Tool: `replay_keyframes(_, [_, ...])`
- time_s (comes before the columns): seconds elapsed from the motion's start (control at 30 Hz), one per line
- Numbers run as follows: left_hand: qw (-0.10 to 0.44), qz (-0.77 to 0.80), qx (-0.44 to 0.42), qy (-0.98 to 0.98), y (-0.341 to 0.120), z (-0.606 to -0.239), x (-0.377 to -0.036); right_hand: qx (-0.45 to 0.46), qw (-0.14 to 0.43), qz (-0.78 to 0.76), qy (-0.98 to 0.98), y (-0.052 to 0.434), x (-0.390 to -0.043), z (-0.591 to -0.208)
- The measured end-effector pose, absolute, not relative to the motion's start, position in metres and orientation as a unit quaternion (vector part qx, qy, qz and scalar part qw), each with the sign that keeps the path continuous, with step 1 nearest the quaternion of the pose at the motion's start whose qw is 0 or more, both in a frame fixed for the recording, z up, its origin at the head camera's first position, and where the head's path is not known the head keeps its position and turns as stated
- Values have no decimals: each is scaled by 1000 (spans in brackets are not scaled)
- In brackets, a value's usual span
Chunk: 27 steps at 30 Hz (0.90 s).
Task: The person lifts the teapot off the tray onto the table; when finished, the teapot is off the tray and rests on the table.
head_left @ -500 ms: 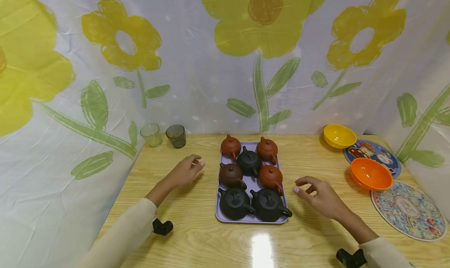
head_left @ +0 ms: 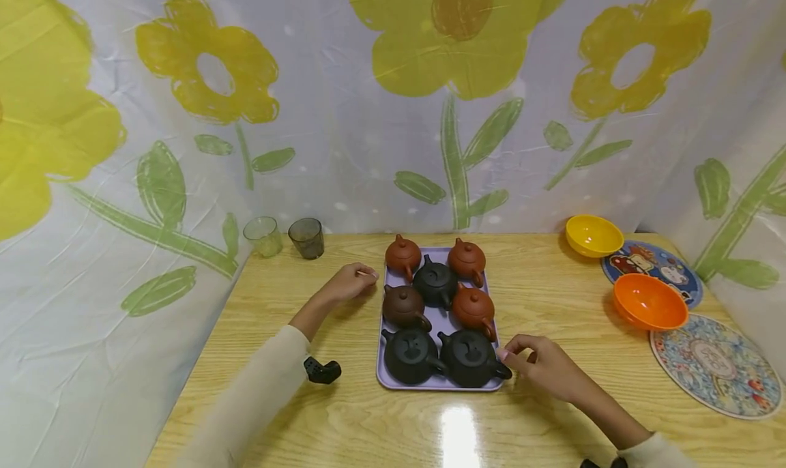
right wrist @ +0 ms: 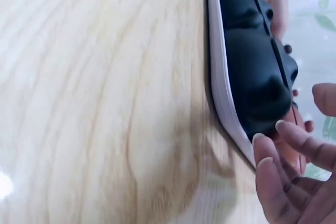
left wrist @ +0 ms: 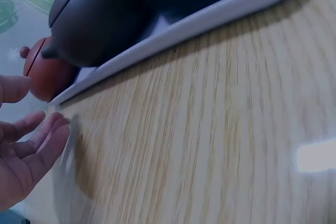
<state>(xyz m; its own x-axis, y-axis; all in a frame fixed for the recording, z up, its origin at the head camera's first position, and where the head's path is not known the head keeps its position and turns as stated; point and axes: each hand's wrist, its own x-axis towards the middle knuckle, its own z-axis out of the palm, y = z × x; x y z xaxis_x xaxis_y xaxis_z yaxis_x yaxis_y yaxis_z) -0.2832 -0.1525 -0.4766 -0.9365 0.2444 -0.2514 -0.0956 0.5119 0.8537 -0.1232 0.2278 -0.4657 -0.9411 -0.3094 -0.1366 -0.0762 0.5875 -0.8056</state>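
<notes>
A lavender tray (head_left: 439, 387) sits mid-table with several small teapots: three terracotta, one dark brown (head_left: 403, 304), three black. My left hand (head_left: 368, 273) hovers by the tray's left edge near the far terracotta pot (head_left: 403, 255), fingers relaxed and holding nothing. In the left wrist view the left hand (left wrist: 31, 135) stays apart from the tray (left wrist: 210, 19). My right hand (head_left: 506, 352) is at the tray's front right corner, fingertips close to the handle of the black pot (head_left: 469, 355). In the right wrist view the right hand's fingers (right wrist: 283, 150) reach beside the tray rim (right wrist: 218, 77) and black pot (right wrist: 257, 77).
Two tinted glasses (head_left: 263, 235) (head_left: 306, 237) stand at the back left. A yellow bowl (head_left: 593, 236), an orange bowl (head_left: 649, 302) and two patterned round mats (head_left: 715, 366) lie on the right. A flowered curtain encloses the wooden table (head_left: 344, 420).
My left hand has moved right and farther, up to the tray's left edge. My right hand has moved left and nearer, to the tray's front right corner.
</notes>
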Motion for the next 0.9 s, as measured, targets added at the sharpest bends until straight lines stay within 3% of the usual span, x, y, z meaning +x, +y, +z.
replay_keyframes(0.17, [198, 520, 29, 831, -140, -481, -290, -99, 163, -440, 877, 222, -121, -467])
replay_keyframes(0.9, [174, 539, -7, 824, -123, -492, -301, -97, 195, -441, 871, 213, -120, -468])
